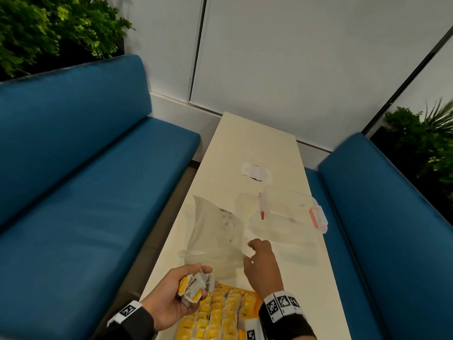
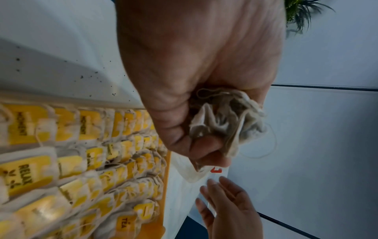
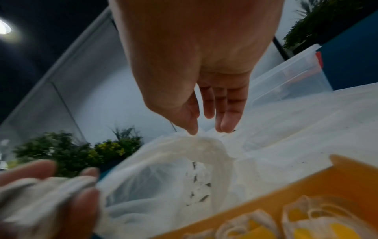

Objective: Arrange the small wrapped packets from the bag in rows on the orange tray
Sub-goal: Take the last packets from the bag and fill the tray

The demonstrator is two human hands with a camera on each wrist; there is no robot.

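Head view: left hand [image 1: 180,289] clutches a bunch of packets [image 1: 193,287] above the orange tray [image 1: 252,298], nearly full; lay them singly.

Left wrist view: rows reach the tray's far rim.

Right wrist view: right hand [image 3: 204,64], fingers loose, holding nothing, at the bag [image 3: 163,177] mouth; bare table beyond.

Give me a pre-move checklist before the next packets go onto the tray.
1. Left hand grips a bunch of packets: ok.
2. Right hand free, fingers relaxed over the plastic bag: ok.
3. Orange tray holds neat rows of packets: ok.
4. Free space left on the tray: cannot tell, near part hidden.
5. Bag emptied of packets: looks so, only dark specks visible.
6. Loose string on the held bunch could snag: not ok.
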